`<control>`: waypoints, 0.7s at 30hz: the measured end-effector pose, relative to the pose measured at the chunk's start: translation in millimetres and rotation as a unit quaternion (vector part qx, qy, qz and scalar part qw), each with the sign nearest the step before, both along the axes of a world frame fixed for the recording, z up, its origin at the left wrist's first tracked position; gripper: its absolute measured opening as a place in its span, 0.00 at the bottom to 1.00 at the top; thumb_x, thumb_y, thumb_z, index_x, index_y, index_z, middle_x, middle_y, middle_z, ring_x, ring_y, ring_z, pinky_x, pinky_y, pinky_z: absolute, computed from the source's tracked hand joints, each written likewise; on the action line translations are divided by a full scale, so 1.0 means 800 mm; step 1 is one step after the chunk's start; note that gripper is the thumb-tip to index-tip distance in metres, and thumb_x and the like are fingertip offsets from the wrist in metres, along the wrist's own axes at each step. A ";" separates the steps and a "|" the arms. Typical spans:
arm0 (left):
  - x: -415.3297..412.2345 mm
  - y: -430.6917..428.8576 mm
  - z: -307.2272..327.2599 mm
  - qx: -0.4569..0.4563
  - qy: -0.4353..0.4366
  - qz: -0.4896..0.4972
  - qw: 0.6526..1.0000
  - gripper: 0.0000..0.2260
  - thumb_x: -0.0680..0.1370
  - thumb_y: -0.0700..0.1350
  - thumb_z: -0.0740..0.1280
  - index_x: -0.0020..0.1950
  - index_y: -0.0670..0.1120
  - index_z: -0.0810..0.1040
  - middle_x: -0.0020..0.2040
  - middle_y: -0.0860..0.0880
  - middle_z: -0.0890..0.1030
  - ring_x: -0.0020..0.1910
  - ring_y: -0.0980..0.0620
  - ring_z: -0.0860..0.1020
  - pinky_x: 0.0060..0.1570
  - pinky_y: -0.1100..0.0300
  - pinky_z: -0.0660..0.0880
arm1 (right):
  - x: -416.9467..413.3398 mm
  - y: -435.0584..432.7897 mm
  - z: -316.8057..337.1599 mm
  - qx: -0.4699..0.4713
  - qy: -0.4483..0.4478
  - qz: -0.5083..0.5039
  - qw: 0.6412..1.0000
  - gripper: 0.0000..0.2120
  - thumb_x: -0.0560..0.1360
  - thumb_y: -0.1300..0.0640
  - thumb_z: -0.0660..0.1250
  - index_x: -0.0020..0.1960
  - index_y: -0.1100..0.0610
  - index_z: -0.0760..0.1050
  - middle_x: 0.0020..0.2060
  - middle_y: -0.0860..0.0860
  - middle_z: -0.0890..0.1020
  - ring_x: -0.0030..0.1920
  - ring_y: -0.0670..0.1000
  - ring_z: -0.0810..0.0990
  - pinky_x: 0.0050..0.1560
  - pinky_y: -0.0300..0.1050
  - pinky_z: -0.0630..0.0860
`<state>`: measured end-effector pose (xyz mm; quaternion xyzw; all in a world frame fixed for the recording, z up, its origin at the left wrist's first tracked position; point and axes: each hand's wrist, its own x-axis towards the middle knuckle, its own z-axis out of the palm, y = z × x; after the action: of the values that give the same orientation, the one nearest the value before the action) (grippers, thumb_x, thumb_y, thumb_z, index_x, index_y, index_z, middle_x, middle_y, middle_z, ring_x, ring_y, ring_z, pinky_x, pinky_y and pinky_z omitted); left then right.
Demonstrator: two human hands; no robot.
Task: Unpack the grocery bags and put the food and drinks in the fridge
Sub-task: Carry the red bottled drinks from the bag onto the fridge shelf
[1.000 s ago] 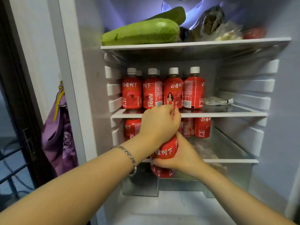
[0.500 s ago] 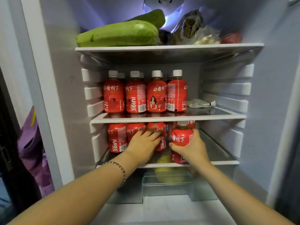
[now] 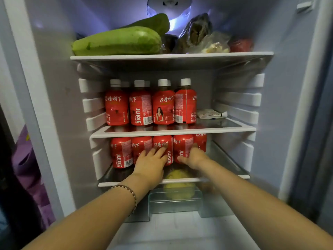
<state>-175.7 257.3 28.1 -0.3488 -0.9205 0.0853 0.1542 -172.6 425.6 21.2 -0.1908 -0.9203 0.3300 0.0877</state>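
Saw bare glass at the right end of the lower clear glass fridge shelf (image 3: 243, 176), close under the white-edged middle shelf (image 3: 225, 131). Laid the left hand (image 3: 151, 164) flat, fingers straight, against the row of red plastic juice bottles (image 3: 121, 152). Wrapped the right hand (image 3: 194, 157) round the rightmost front red bottle (image 3: 182, 144), upright on the lower shelf.
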 end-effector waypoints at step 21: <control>0.497 0.120 -0.040 -0.025 -0.145 -0.430 0.891 0.14 0.79 0.52 0.58 0.54 0.45 0.76 0.56 0.44 0.79 0.55 0.42 0.77 0.48 0.55 0.71 | 0.656 -0.034 -0.035 -0.068 -0.173 -0.292 0.938 0.09 0.75 0.60 0.61 0.42 0.61 0.78 0.35 0.55 0.82 0.25 0.47 0.77 0.26 0.36 0.73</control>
<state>222.0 353.6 -3.6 -0.7228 -0.6901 -0.0183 0.0320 352.0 398.4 -7.1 -0.5112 -0.8001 0.3137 0.0066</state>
